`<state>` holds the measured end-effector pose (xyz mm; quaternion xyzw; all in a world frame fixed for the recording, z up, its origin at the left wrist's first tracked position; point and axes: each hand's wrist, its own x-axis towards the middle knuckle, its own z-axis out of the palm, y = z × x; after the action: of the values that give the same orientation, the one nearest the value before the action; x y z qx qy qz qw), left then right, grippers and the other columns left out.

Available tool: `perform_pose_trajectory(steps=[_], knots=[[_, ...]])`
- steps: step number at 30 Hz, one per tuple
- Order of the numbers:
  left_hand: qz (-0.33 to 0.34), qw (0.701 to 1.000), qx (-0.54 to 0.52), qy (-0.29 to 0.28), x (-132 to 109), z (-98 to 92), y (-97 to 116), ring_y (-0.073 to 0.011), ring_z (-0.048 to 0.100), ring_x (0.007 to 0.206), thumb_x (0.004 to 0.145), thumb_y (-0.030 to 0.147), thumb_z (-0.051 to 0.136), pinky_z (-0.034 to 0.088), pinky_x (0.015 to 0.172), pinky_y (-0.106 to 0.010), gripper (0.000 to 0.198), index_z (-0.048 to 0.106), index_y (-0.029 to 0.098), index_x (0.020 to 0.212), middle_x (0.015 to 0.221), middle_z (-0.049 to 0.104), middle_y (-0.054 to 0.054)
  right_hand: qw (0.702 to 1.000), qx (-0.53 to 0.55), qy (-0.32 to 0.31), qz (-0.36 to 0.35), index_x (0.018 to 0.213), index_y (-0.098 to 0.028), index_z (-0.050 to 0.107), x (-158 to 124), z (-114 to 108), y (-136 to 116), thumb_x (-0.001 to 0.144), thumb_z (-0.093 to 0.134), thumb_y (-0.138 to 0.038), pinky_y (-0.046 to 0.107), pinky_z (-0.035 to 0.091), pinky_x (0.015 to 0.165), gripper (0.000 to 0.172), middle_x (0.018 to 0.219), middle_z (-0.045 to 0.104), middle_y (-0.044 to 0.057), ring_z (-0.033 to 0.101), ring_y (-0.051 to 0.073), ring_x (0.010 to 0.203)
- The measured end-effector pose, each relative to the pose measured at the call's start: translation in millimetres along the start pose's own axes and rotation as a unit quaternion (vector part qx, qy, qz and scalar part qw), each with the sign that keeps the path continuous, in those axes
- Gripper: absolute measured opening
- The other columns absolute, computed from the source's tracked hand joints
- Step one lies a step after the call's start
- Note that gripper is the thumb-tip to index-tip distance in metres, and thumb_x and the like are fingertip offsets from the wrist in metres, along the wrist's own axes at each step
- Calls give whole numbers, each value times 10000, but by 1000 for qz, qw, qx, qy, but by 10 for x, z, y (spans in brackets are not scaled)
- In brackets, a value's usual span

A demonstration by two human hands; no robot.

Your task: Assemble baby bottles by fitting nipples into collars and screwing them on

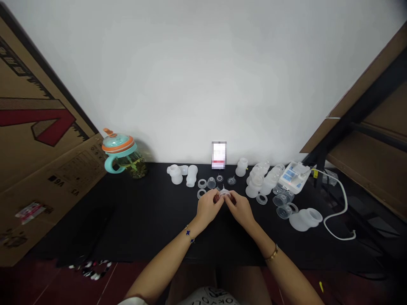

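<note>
Over the middle of the black table, my left hand (208,207) and my right hand (241,208) meet, fingertips pinched on a bottle nipple in a white collar ring (224,192). The nipple's narrow tip points up. Just beyond my fingers are a loose nipple (219,178) and another nipple (232,181). Left of those lie a clear cap (211,182), a collar ring (202,184) and a second ring (201,194), partly by my left hand. Another ring (261,199) rests to the right of my right hand.
Milky bottles (176,174) stand and lie at back left; several more (255,185) cluster right, beside clear caps (284,211) and a white box-shaped device (294,177) with a cable (346,199). A lit phone (219,155) leans against the wall. A lidded glass jug (127,159) stands left.
</note>
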<state>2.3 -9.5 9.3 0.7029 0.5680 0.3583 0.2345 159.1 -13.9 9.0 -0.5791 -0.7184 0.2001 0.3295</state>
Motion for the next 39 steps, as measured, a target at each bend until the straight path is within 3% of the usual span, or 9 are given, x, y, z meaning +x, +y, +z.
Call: perform_pose_trajectory(steps=[6,10,12,16,27,39], knots=[[7,1000,11,-7,-3,2,-15,-146,510,636,934,399,479,298,596,-257,304,536,204,707,689,571,11,1000,-3,3,4,829,-226,617,-15,3,-13,950,463,-443,262,343,558,293,663,620,-11,561,160,581],[1,1000,25,-13,3,-2,-9,-147,507,636,936,382,481,294,596,-260,304,531,203,695,689,566,11,999,34,11,11,1115,-231,612,-23,12,-24,932,503,-416,266,407,585,282,783,682,5,621,176,639],[0,999,31,-23,3,0,-7,-148,508,633,937,372,478,283,586,-264,307,531,202,686,686,570,9,999,45,13,13,1169,-237,593,-21,9,-28,932,506,-401,267,427,593,301,812,690,5,628,172,640],[2,999,37,-35,-5,10,-8,-147,497,614,946,341,457,264,573,-270,310,529,201,680,672,572,8,999,46,14,4,1072,-235,630,-11,-8,-34,955,462,-394,269,435,608,259,817,692,12,625,168,648],[-9,998,54,-44,1,21,0,-147,485,582,955,353,448,235,549,-276,329,534,204,674,648,571,3,999,43,29,-9,1038,-221,668,-8,28,6,950,473,-387,269,450,609,271,757,695,19,632,176,632],[4,995,100,-11,-34,-2,42,-161,540,603,971,409,453,213,548,-271,328,545,218,720,675,619,-13,995,100,29,5,1096,-212,687,-10,27,13,925,515,-411,277,468,609,314,728,710,16,647,183,619]])
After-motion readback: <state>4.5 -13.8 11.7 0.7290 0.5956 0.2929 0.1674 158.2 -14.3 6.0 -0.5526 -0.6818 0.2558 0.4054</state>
